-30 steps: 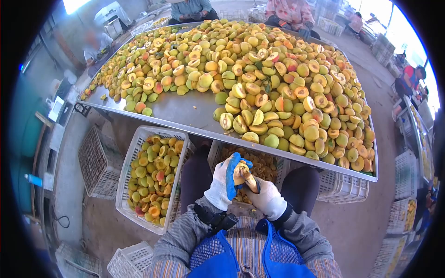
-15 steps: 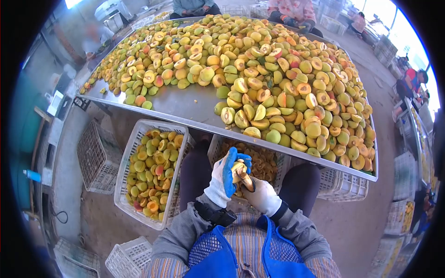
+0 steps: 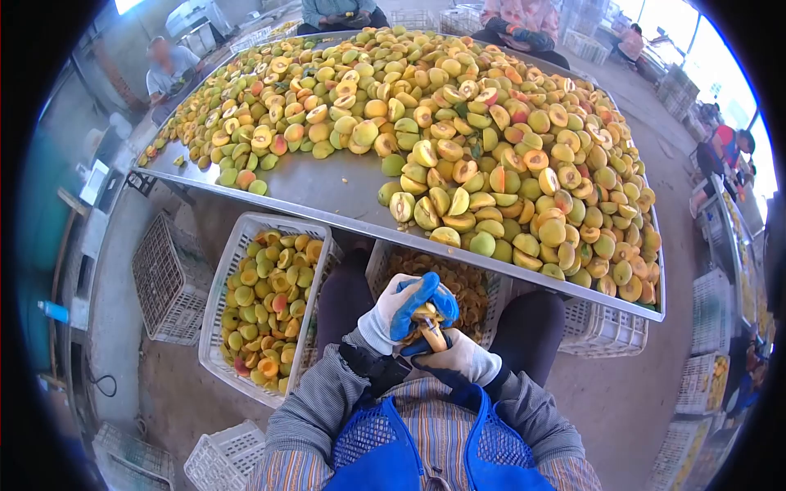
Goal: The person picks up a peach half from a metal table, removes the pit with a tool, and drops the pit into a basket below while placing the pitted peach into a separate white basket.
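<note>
My left hand (image 3: 403, 311), in a white glove with a blue coated palm, is closed around a cut peach half (image 3: 425, 312), mostly hidden by the fingers. My right hand (image 3: 463, 358), gloved too, grips a wooden-handled tool (image 3: 435, 336). Its metal end meets the fruit, and the tip is hidden. Both hands are over a crate of brown pits and scraps (image 3: 463, 295) between my knees. Beyond them, a metal table (image 3: 327, 184) carries a large heap of halved peaches (image 3: 491, 155).
A white crate (image 3: 214, 327) full of peach halves stands left of my leg. Other plastic crates (image 3: 170, 266) sit by the table and on the floor (image 3: 225, 452). The table's metal edge (image 3: 409, 237) runs just past my knees. Several people sit around the room.
My left fingers have curled further over the peach half. The tool has turned more upright, and my right hand has dropped slightly toward my body. A person at far left has leaned into clearer view.
</note>
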Demonstrator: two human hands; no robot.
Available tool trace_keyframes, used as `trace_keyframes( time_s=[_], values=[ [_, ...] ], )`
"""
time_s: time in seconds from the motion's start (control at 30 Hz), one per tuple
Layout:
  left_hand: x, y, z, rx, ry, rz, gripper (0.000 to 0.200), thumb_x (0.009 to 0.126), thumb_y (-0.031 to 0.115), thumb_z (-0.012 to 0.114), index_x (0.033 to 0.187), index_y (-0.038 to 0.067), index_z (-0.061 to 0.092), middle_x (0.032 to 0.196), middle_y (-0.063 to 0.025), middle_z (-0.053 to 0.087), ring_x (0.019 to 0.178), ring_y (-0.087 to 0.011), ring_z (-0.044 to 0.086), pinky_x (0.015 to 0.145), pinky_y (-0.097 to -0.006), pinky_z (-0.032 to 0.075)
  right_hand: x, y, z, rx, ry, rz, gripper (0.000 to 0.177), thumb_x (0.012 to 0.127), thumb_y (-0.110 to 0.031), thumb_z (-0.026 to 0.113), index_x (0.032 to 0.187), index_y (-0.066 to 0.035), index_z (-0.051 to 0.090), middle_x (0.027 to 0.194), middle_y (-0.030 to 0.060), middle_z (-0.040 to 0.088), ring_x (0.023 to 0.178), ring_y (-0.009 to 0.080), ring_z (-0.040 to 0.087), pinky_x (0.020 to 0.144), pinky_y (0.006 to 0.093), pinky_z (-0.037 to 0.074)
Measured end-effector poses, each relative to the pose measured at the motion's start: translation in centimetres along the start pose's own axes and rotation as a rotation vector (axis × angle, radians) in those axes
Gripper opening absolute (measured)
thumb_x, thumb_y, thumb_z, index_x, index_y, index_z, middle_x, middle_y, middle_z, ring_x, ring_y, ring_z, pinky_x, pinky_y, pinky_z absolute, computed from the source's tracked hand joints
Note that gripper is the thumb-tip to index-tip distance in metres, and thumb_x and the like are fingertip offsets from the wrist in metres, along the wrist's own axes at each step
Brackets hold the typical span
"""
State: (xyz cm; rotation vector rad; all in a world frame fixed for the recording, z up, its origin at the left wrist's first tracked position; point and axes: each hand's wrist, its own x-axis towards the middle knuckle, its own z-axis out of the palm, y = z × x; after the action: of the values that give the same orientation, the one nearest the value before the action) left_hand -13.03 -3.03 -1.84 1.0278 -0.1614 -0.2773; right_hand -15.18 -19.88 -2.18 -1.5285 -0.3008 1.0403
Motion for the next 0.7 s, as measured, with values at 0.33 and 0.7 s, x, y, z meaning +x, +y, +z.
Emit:
trace_keyframes(
  time_s=[0.33, 0.7],
  values=[
    [-2.9, 2.8, -5.2, 0.072, 0.621, 0.127, 0.046, 0.098, 0.043, 0.048, 0.096, -0.001, 0.063, 0.083, -0.0118, 0.067, 0.069, -0.0221, 0.067, 0.063, -0.0295, 0.056, 0.7, 0.6, -4.4, -0.505, 0.214, 0.003, 0.037, 0.081, -0.029, 0.071, 0.105, -0.001, 0.064, 0.076, 0.0095, 0.067, 0.069, 0.0178, 0.063, 0.066, 0.0333, 0.05],
    [10.5, 7.6, -10.8, 1.97, 0.313, -0.072, 0.061, 0.073, 0.02, 0.071, 0.131, 0.011, 0.052, 0.133, -0.0181, 0.048, 0.123, -0.0368, 0.045, 0.104, -0.0429, 0.038, 3.9, 5.9, -5.9, -0.877, 0.349, 0.249, 0.061, 0.082, -0.045, 0.062, 0.129, -0.007, 0.05, 0.087, 0.0238, 0.067, 0.086, 0.0386, 0.065, 0.076, 0.0476, 0.051]
  ],
)
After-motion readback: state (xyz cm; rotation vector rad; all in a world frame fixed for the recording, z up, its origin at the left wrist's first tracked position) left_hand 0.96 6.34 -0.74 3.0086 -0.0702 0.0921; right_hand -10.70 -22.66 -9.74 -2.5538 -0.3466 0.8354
